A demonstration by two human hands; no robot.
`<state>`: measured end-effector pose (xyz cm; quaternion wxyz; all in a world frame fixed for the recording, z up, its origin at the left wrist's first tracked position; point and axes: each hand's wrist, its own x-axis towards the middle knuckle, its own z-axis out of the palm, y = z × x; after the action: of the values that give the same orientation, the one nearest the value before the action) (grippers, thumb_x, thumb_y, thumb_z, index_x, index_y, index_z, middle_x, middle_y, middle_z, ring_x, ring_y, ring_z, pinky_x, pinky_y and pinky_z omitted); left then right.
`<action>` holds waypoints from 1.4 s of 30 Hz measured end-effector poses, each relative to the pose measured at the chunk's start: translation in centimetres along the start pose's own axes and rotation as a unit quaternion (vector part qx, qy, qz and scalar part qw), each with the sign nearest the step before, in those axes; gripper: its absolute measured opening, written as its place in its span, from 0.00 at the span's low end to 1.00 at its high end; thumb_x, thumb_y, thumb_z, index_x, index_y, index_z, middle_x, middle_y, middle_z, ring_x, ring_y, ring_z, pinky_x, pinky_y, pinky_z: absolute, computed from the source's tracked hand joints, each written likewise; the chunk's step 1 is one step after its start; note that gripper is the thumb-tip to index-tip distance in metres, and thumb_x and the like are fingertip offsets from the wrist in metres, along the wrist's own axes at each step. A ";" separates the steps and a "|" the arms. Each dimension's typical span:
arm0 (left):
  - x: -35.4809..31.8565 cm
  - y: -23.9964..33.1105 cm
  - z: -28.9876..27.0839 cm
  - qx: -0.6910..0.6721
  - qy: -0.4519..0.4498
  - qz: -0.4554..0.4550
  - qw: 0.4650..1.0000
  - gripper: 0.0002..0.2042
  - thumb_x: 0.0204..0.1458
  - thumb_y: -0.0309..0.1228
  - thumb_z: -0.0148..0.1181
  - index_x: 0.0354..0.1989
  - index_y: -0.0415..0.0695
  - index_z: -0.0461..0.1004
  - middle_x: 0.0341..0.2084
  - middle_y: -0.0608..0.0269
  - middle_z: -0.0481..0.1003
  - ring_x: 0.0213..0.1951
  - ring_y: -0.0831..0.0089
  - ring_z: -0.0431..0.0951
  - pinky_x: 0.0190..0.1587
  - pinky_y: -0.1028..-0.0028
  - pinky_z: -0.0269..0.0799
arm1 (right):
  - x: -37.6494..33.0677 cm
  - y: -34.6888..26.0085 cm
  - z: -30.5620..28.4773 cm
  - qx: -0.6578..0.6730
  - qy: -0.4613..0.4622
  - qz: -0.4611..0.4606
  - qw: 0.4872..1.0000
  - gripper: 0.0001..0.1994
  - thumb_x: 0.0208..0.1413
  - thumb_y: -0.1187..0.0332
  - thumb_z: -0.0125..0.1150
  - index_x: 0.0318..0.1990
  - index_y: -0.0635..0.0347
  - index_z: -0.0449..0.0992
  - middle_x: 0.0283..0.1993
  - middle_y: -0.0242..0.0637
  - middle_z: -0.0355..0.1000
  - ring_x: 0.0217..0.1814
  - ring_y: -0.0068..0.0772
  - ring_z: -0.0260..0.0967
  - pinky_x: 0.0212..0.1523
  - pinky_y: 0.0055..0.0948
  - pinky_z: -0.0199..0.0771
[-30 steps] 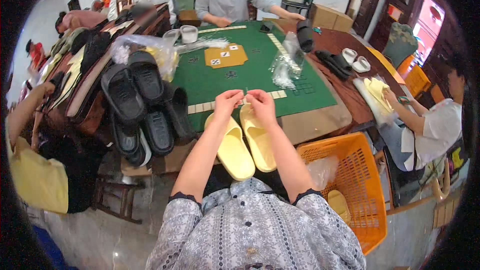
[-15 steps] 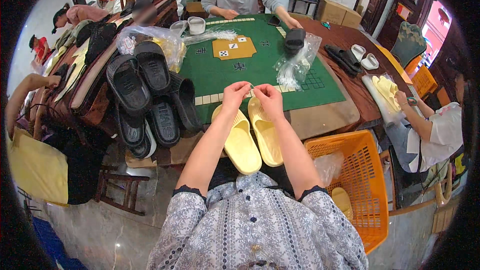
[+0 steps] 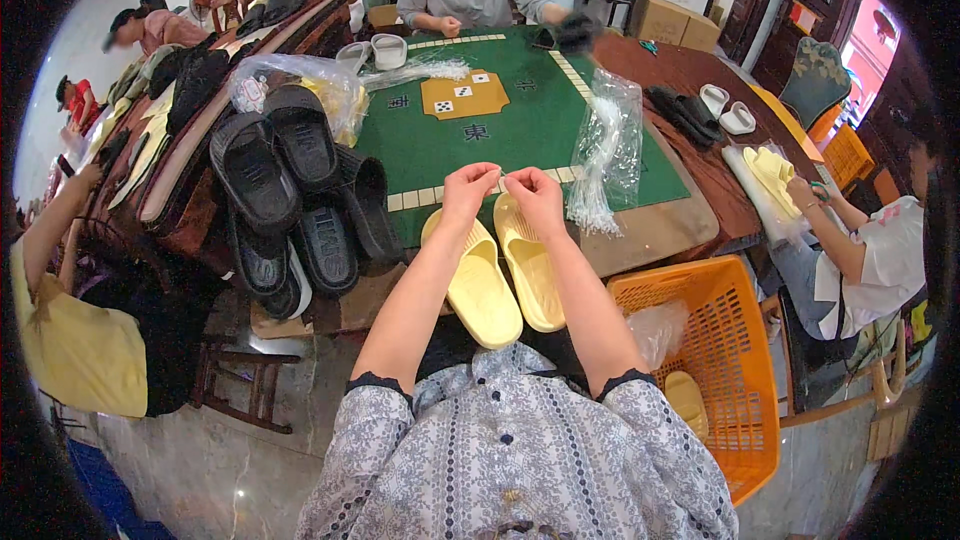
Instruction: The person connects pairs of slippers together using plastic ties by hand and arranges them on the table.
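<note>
A pair of yellow slide slippers, the left slipper (image 3: 484, 290) and the right slipper (image 3: 538, 285), rests side by side at the near table edge, toes away from me. Over their toe straps, my left hand (image 3: 468, 202) and my right hand (image 3: 537, 202) meet fingertip to fingertip, both pinched. Between them is a thin strand, too small to make out well. Beyond my right hand, a clear plastic bag (image 3: 610, 130) holds a bundle of thin white plastic strands. Several black slides (image 3: 300, 140) are heaped left of my left arm.
Under my hands spreads a green mat (image 3: 540, 70) with printed tiles. An orange basket (image 3: 700, 285) with a yellow slipper inside stands at my right. Grey slides (image 3: 389, 51) lie at the far left of the mat. Co-workers sit across and on both sides.
My hands stay pinched together, nearly in place. The co-worker across has moved a black slide away from the clear bag, toward the far right. The left-side co-worker's arm has shifted.
</note>
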<state>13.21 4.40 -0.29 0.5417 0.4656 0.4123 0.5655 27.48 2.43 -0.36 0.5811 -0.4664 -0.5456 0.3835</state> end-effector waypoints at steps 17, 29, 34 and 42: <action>-0.3 0.0 0.3 0.117 0.004 0.033 0.993 0.07 0.49 0.27 0.65 0.35 0.40 0.81 0.25 0.70 0.78 0.26 0.83 0.73 0.29 0.83 0.68 | -0.3 -0.1 -0.2 -0.037 0.018 -0.006 0.999 0.05 0.49 0.71 0.64 0.30 0.64 0.77 0.25 0.29 0.74 0.27 0.16 0.67 0.30 0.20 0.68; -0.2 -0.2 -0.2 0.232 0.009 0.083 0.969 0.08 0.45 0.26 0.67 0.33 0.37 0.81 0.25 0.61 0.80 0.28 0.79 0.77 0.33 0.77 0.73 | -0.3 0.8 0.0 -0.089 0.023 -0.045 0.995 0.05 0.47 0.72 0.64 0.30 0.65 0.78 0.24 0.32 0.75 0.25 0.18 0.69 0.29 0.22 0.70; -1.7 1.2 0.5 0.339 0.064 0.202 0.917 0.10 0.47 0.32 0.64 0.37 0.42 0.79 0.32 0.56 0.77 0.35 0.62 0.78 0.40 0.66 0.74 | 0.2 1.0 0.3 -0.016 0.059 -0.025 0.998 0.06 0.52 0.71 0.63 0.33 0.64 0.78 0.28 0.29 0.75 0.29 0.15 0.68 0.33 0.20 0.70; -12.3 4.7 1.8 0.693 0.022 0.155 0.704 0.36 0.40 0.60 0.64 0.52 0.45 0.72 0.45 0.53 0.74 0.50 0.56 0.71 0.53 0.55 0.61 | 0.3 0.1 0.3 0.159 0.096 0.039 0.982 0.06 0.55 0.69 0.62 0.38 0.58 0.77 0.28 0.22 0.68 0.24 0.13 0.60 0.22 0.17 0.60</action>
<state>13.69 -8.25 3.67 -0.0380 0.7543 0.6220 0.2068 27.26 2.80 -0.39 0.6822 -0.4234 -0.4009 0.4413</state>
